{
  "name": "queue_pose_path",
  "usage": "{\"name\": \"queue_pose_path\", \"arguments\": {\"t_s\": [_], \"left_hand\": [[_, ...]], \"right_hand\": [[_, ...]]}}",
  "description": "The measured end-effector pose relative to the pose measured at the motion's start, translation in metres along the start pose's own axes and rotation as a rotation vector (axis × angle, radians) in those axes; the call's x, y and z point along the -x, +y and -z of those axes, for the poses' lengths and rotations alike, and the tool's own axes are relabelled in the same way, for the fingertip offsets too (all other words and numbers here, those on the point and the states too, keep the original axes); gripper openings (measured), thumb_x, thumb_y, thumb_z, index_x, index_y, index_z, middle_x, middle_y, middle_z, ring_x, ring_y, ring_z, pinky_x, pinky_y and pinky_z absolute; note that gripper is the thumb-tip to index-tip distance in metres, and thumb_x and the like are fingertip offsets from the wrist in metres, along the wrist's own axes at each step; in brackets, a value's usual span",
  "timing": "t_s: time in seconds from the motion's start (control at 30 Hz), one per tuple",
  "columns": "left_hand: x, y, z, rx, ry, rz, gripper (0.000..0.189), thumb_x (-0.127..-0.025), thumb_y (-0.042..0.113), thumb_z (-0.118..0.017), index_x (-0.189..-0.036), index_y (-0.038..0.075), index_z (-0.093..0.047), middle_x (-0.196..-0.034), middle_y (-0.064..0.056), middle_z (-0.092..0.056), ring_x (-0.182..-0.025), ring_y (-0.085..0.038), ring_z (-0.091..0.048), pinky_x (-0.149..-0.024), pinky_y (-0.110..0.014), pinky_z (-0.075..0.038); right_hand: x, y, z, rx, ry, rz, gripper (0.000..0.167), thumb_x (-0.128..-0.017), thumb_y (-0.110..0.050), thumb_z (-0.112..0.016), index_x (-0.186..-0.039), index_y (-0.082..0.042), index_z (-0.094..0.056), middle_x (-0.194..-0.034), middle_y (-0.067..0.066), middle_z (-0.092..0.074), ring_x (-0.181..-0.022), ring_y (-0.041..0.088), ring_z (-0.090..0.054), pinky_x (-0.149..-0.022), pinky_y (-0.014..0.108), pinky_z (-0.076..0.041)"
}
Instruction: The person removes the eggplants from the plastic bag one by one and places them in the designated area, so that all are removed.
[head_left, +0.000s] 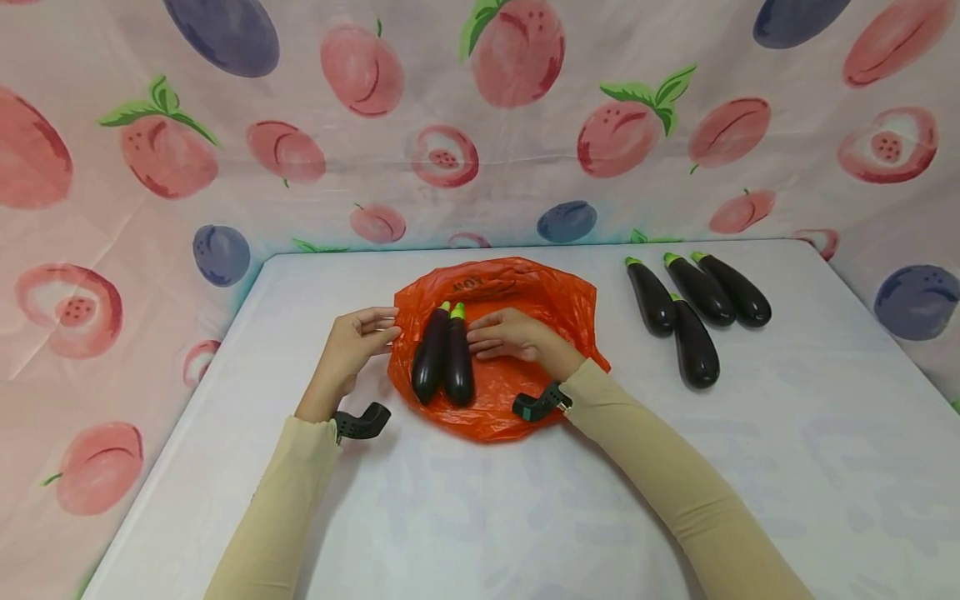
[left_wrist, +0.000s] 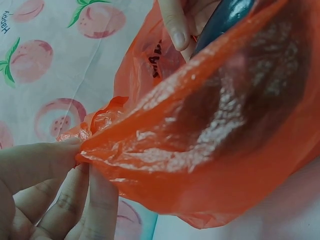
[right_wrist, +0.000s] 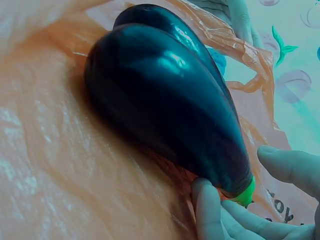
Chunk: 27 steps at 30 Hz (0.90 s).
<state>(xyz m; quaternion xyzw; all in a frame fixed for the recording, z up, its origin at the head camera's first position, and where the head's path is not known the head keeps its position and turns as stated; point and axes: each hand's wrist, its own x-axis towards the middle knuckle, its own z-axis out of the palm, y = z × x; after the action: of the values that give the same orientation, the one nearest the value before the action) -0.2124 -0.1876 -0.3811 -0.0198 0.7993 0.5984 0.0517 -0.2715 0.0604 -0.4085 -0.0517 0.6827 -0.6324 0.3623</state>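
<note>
Two dark eggplants lie side by side in an orange-red plastic bag [head_left: 502,412], green stem ends away from me: a left eggplant [head_left: 429,362] and a right eggplant [head_left: 458,367]. At the bag's left side, my left hand [head_left: 352,342] pinches its edge between thumb and fingers, and the left wrist view shows the plastic [left_wrist: 165,160] pulled taut from there. Inside the bag's mouth is my right hand [head_left: 513,337], just right of the eggplants. Its fingers [right_wrist: 207,205] are loosely spread at the nearer eggplant's stem end [right_wrist: 245,194], with the thumb standing apart.
Several more eggplants lie on the white table [head_left: 525,517] to the right of the bag, one eggplant [head_left: 696,346] nearer me than the others. A fruit-printed cloth [head_left: 487,217] hangs behind the table. Black camera mounts [head_left: 362,422] sit on both wrists.
</note>
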Motion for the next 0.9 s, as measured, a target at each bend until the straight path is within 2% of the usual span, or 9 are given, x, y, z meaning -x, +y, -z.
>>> {"name": "queue_pose_path", "arguments": {"t_s": [0.23,0.37,0.5,0.67,0.9], "left_hand": [[-0.0004,0.0004,-0.0004,-0.009,0.005,0.014,0.036,-0.091,0.008,-0.06,-0.125,-0.001,-0.056,-0.104,-0.008,-0.064,-0.08,-0.003,-0.063,-0.073,-0.021,-0.057],[-0.0001,0.0007,-0.0003,-0.015,0.003,0.016,0.036,-0.091,0.008,-0.059,-0.126,-0.001,-0.056,-0.107,-0.012,-0.064,-0.081,-0.003,-0.062,-0.074,-0.021,-0.057],[0.0001,0.001,-0.0006,-0.011,0.003,0.01,0.036,-0.091,0.008,-0.059,-0.125,-0.002,-0.056,-0.105,-0.009,-0.064,-0.08,-0.002,-0.062,-0.073,-0.021,-0.057],[0.0,0.0018,-0.0008,0.001,0.003,0.002,0.036,-0.09,0.007,-0.06,-0.125,-0.003,-0.056,-0.1,-0.005,-0.064,-0.079,-0.001,-0.062,-0.072,-0.019,-0.057],[0.0003,0.0018,-0.0007,-0.011,0.002,0.003,0.037,-0.091,0.007,-0.059,-0.126,-0.003,-0.055,-0.108,-0.014,-0.064,-0.08,-0.001,-0.062,-0.072,-0.018,-0.056]], "right_hand": [[-0.0024,0.0029,-0.0004,0.032,0.006,0.031,0.041,-0.095,-0.003,-0.05,-0.133,0.009,-0.044,-0.135,0.027,-0.049,-0.105,0.023,-0.064,-0.102,0.041,-0.045],[-0.0034,0.0043,-0.0012,0.027,0.003,0.04,0.04,-0.095,-0.002,-0.051,-0.132,0.01,-0.045,-0.134,0.027,-0.05,-0.096,0.017,-0.065,-0.102,0.042,-0.045],[-0.0042,0.0044,-0.0018,0.016,0.001,0.047,0.04,-0.094,-0.003,-0.052,-0.132,0.009,-0.046,-0.133,0.025,-0.051,-0.091,0.013,-0.064,-0.103,0.042,-0.044],[-0.0038,0.0047,-0.0022,0.0,-0.011,0.05,0.042,-0.093,-0.001,-0.052,-0.133,0.009,-0.044,-0.136,0.026,-0.048,-0.091,0.013,-0.063,-0.103,0.043,-0.044],[-0.0029,0.006,-0.0041,-0.022,-0.036,0.038,0.044,-0.093,-0.003,-0.053,-0.134,0.007,-0.042,-0.135,0.027,-0.049,-0.106,0.026,-0.063,-0.101,0.043,-0.045]]}}
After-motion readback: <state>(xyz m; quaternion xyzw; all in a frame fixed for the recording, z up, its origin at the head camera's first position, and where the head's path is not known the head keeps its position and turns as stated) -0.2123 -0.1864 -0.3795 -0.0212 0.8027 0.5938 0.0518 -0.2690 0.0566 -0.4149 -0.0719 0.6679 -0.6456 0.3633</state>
